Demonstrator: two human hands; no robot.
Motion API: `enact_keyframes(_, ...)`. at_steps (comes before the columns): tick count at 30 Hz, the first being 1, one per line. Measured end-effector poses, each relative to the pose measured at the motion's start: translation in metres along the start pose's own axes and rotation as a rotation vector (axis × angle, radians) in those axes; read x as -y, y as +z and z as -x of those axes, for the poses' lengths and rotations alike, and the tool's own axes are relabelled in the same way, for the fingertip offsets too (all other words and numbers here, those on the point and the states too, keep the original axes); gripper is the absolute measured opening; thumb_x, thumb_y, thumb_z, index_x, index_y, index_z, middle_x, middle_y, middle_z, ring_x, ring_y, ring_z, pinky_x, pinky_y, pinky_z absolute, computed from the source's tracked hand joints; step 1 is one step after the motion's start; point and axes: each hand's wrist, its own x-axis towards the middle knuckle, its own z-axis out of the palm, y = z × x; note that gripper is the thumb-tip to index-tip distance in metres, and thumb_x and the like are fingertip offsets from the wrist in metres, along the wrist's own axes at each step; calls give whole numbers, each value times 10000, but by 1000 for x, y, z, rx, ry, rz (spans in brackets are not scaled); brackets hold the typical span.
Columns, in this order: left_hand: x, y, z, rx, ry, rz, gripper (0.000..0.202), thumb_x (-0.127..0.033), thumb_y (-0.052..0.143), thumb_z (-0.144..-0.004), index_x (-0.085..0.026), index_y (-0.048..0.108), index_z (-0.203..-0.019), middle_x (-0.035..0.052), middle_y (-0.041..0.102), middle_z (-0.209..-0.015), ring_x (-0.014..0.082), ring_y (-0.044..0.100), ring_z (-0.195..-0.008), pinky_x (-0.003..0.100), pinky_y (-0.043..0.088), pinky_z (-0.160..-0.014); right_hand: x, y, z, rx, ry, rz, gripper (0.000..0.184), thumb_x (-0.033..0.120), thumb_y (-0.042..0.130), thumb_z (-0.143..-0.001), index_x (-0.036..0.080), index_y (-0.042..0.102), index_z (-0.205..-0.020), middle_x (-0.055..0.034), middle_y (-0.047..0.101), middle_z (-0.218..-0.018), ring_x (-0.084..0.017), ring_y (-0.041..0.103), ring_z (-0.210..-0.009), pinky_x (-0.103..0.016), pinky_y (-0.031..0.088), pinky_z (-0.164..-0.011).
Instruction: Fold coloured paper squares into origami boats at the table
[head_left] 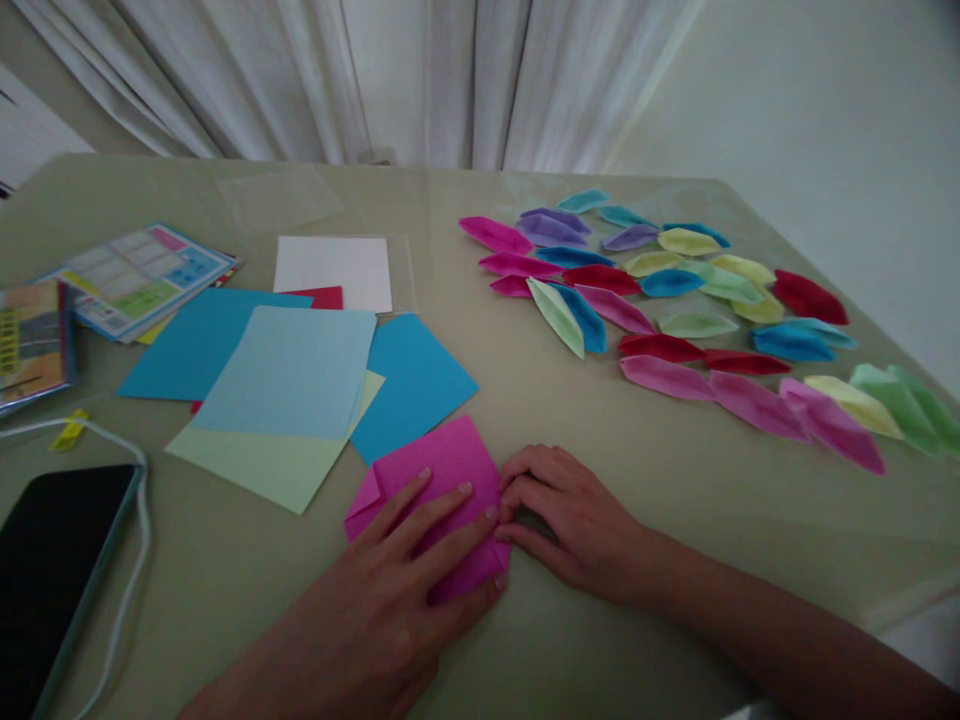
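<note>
A magenta paper sheet (pixel 450 462), partly folded, lies on the table near the front middle. My left hand (pixel 405 580) rests flat on it with fingers stretched out, pressing it down. My right hand (pixel 566 515) sits at the sheet's right edge, fingers curled and fingertips pressed on the fold. Left of the sheet lies a loose stack of flat papers: light blue (pixel 289 370), pale green (pixel 270 470) and bright blue (pixel 416 385).
Several folded paper boats (pixel 675 310) in pink, blue, green, yellow, red and purple cover the right half of the table (pixel 675 520). A white sheet (pixel 334 272) and printed leaflets (pixel 139 280) lie behind. A dark phone (pixel 52 570) with a white cable (pixel 127 600) sits front left.
</note>
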Motion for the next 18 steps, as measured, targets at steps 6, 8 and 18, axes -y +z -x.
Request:
enact_keyframes(6, 0, -2, -1, -33, -5, 9, 798, -146, 643, -912, -384, 417, -1639, 42, 463, -1702, 403, 307, -1616, 682, 322, -1278, 1, 1, 1, 1, -15, 44, 209, 382, 620, -1091, 190, 658, -1018, -92, 671, -1099, -246, 609, -1014, -394, 486, -918)
enact_keyframes(8, -1, -1, 0, -38, -6, 18, 853, -107, 643, -861, -374, 417, -1639, 44, 472, -1696, 404, 309, -1614, 687, 326, -1272, 0, 2, 0, -6, -24, 46, 218, 389, 615, -1092, 190, 657, -1014, -91, 671, -1093, -246, 611, -1011, -395, 487, -915)
enact_keyframes(18, 0, -3, -3, -15, -69, 58, 850, -121, 614, -867, -370, 396, -1650, 20, 458, -1704, 344, 334, -1608, 635, 299, -1307, -1, -12, -2, 57, -25, -91, 99, 291, 673, -1049, 201, 633, -1055, -84, 660, -1119, -239, 614, -1059, -388, 496, -958)
